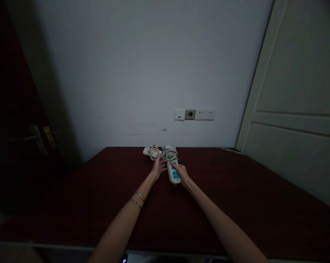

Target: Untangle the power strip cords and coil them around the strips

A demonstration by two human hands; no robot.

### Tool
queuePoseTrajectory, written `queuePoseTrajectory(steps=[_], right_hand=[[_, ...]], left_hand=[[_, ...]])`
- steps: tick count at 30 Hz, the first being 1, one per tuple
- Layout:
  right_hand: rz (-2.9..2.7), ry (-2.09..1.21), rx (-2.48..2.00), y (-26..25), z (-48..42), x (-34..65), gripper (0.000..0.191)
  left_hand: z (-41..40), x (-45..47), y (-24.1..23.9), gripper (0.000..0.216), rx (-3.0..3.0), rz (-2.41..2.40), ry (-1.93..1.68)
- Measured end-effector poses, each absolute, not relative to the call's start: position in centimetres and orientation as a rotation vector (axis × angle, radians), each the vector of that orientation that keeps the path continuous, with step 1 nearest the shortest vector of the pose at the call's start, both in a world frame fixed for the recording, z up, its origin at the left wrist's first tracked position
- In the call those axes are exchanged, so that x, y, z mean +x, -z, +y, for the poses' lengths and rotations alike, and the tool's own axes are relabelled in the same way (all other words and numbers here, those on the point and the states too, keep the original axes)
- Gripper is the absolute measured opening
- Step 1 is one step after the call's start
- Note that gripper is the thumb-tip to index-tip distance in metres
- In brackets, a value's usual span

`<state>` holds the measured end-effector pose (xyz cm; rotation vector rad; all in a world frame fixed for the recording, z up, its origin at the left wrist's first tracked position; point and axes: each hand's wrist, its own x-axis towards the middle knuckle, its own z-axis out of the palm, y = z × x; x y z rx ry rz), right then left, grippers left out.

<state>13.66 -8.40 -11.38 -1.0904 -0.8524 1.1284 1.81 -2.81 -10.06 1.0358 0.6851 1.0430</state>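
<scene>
Both forearms are extended forward over the dark red counter and converged toward the middle. By the right hand, the blue-socketed power strip is gripped at its right edge, with the thumb laid over the socket face and the strip tilted; the undersides of strip and hand are hidden, and the fingers beneath cannot be made out. The left hand is held just left of the strip, palm turned inward, fingers partly curled; whether anything is pinched by it cannot be told. Just beyond the left fingertips, a grey cord is found looped over the strip's far end. Ahead and to the left of that hand, a white strip is noted, partly covered by a cream cord. Both upper arms are cut off by the lower edge.
</scene>
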Motion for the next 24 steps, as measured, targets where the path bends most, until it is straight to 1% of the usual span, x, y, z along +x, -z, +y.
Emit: queuePoseTrajectory(steps=[4, 9, 13, 16, 20, 22, 24], right_hand=[[-0.871, -1.111, -1.121, 10.9, -8.6, 13.7, 0.030], [-0.903, -1.100, -1.151, 10.1, -8.9, 13.5, 0.032], [-0.902, -1.087, -1.172, 9.6, -9.0, 13.2, 0.034], [-0.892, -1.054, -1.181, 9.4, -8.9, 13.2, 0.036], [-0.903, -0.998, -1.177, 9.1, -8.8, 13.5, 0.038], [-0.924, -0.973, -1.174, 8.9, -8.8, 13.6, 0.038], [-0.955, -0.958, -1.174, 8.9, -8.8, 13.6, 0.038]], left_hand=[[-2.8, 2.0, 10.0, 0.042, 1.090, 0.761, -1.163], [-3.5, 1.9, 9.6, 0.025, 1.143, 0.920, -1.567], [-4.1, 1.9, 9.7, 0.017, 1.460, 0.961, -1.836], [-4.1, 1.9, 10.2, 0.027, 1.664, 0.911, -1.928], [-4.3, 2.1, 10.4, 0.053, 1.848, 0.812, -1.805], [-4.5, 2.1, 10.3, 0.055, 1.913, 0.801, -1.724], [-4.5, 1.9, 10.2, 0.050, 1.957, 0.827, -1.711]])
